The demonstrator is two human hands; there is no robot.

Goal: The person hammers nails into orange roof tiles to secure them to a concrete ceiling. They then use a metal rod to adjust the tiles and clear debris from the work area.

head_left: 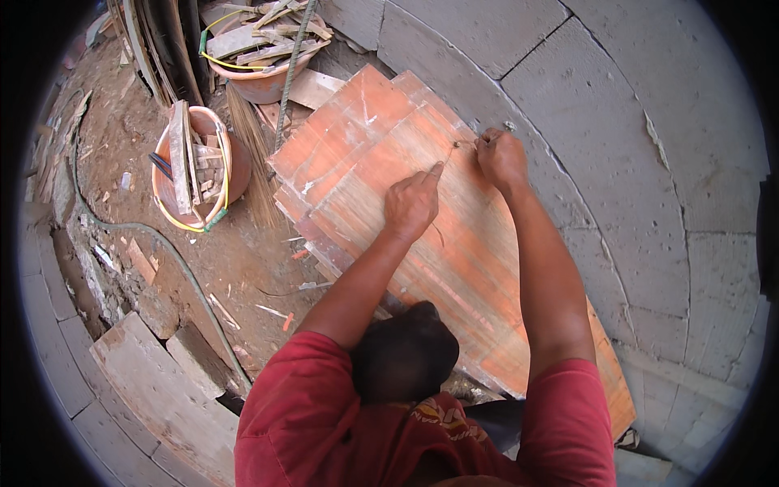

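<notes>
Leaning against the grey block wall (pixel 665 162), the stack of orange boards (pixel 381 170) fills the centre (its top face carries both hands). Far left, an orange bucket (pixel 235 166) holds wood scraps, with a green hose (pixel 154 235) curving across the dirt. The left hand (pixel 411 203) rests flat on the top board, forefinger extended toward a thin wire (pixel 451 150). The wire lies just beyond that fingertip. The right hand (pixel 501 156) pinches the wire's far end near the board's upper edge.
</notes>
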